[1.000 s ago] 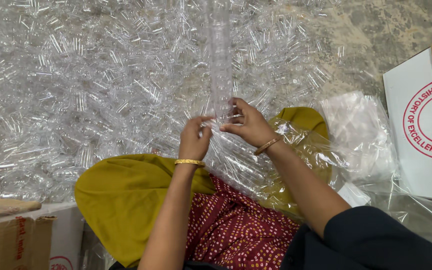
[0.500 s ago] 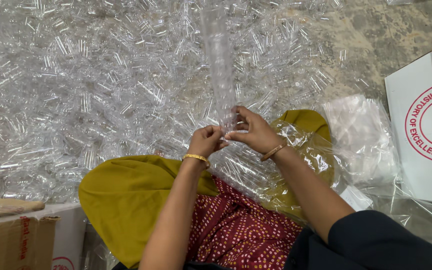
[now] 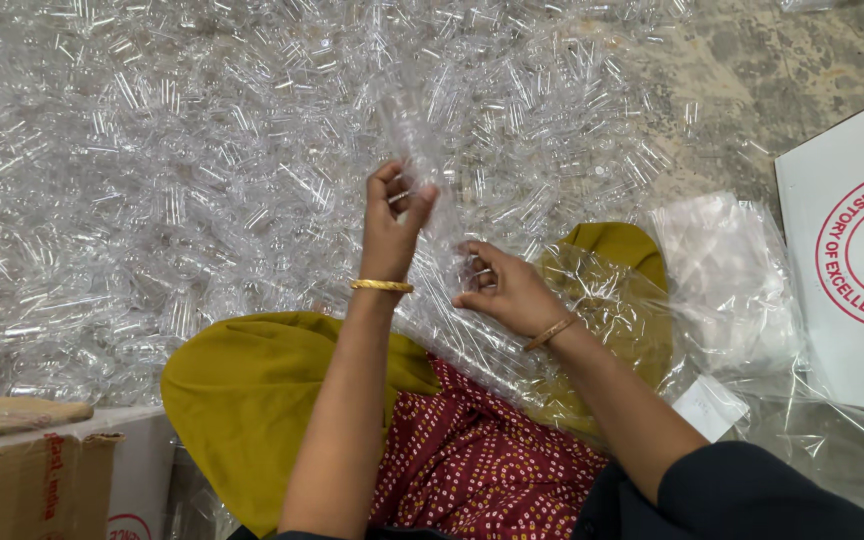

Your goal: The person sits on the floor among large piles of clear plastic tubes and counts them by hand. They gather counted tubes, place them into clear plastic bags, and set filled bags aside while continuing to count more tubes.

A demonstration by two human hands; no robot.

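Observation:
A big heap of small clear plastic tubes (image 3: 202, 200) covers the floor ahead of me. My left hand (image 3: 392, 215) is raised over the heap and grips the lower end of a tall stack of nested clear tubes (image 3: 410, 120) that stands nearly upright. My right hand (image 3: 502, 290) is lower, to the right, with its fingers curled around a few clear tubes (image 3: 474, 268) above my lap. More tubes lie on a clear plastic sheet (image 3: 472, 350) across my olive-yellow and red clothing (image 3: 282, 400).
A white carton with a red round mark (image 3: 852, 270) stands at the right, with crumpled clear plastic bags (image 3: 732, 290) beside it. A brown cardboard box (image 3: 32, 470) sits at the lower left. Bare concrete floor (image 3: 752, 70) shows at the upper right.
My hands were together at the stack's base. My left hand has since lifted up and left with the stack, and my right hand has dropped away to the tubes over my lap.

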